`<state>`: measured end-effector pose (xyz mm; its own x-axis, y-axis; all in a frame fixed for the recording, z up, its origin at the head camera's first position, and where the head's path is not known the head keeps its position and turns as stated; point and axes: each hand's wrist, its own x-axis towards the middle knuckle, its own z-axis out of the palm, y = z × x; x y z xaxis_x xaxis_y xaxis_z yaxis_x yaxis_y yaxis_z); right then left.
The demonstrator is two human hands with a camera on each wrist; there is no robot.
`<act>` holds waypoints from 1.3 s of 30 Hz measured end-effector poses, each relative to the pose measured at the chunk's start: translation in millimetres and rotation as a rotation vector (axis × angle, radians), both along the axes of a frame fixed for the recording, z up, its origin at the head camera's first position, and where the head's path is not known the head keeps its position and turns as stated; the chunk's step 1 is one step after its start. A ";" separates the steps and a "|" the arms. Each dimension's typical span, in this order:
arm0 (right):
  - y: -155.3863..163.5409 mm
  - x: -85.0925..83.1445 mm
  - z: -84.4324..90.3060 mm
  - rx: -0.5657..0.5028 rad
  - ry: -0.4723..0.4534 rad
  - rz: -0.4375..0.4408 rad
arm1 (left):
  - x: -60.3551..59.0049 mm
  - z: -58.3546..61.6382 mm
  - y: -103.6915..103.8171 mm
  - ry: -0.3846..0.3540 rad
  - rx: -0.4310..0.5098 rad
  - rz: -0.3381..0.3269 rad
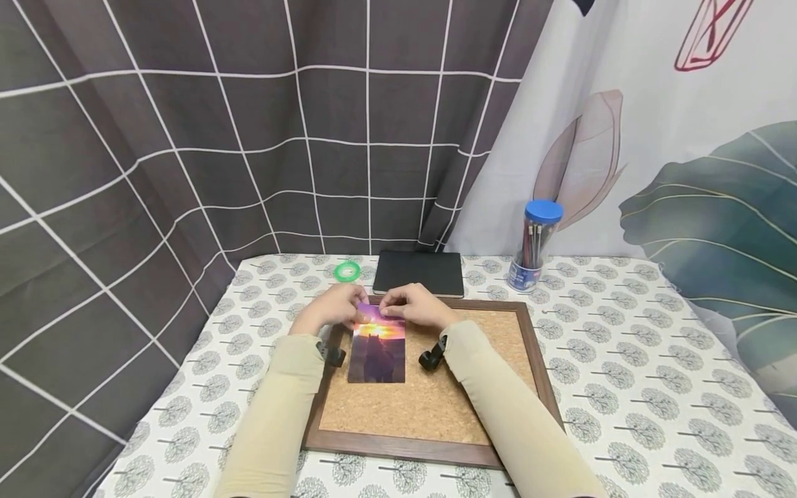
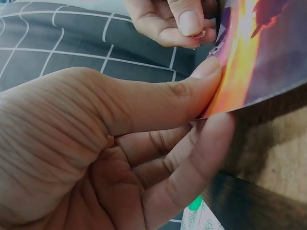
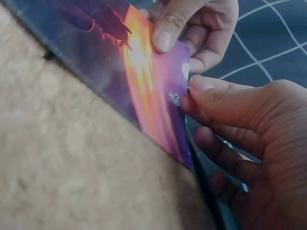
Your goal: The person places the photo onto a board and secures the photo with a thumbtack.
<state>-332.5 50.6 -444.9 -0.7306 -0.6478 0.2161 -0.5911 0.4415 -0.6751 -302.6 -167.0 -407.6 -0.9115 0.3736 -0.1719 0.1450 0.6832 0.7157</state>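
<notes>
A photo print (image 1: 378, 346) with a sunset and a dark horse-like outline is lifted at its top over the corkboard (image 1: 429, 408). My left hand (image 1: 339, 304) pinches its left edge between thumb and fingers, the thumb (image 2: 192, 91) on the picture side. At the top edge, my right hand (image 1: 418, 304) has thumb and forefinger together, with a tiny shiny scrap (image 2: 200, 34) between the tips; what it is I cannot tell. A small whitish rough patch (image 3: 174, 98) shows on the print's purple end, close to the right fingertips.
The board's brown wooden frame (image 1: 405, 448) lies on a tree-patterned tablecloth (image 1: 641, 387). Behind it are a green tape roll (image 1: 346, 271) and a black flat notebook (image 1: 418, 273). A clear pencil jar with a blue lid (image 1: 543, 211) stands at back right, before the curtains (image 1: 336, 173).
</notes>
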 end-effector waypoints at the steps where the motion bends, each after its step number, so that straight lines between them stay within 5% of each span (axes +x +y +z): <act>1: 0.4 -0.1 -2.7 0.007 0.004 -0.002 | -0.4 -0.9 0.3 0.001 -0.010 -0.003; 9: 1.7 -1.5 -12.4 0.067 0.045 0.011 | 0.4 -6.5 3.0 -0.033 -0.047 -0.035; 33: -2.8 2.3 -13.1 0.116 0.052 0.018 | 4.5 -3.7 5.0 0.011 -0.163 -0.039; 39: -5.2 2.4 -13.9 0.117 0.062 0.021 | 2.3 -5.4 1.0 0.109 -0.214 -0.119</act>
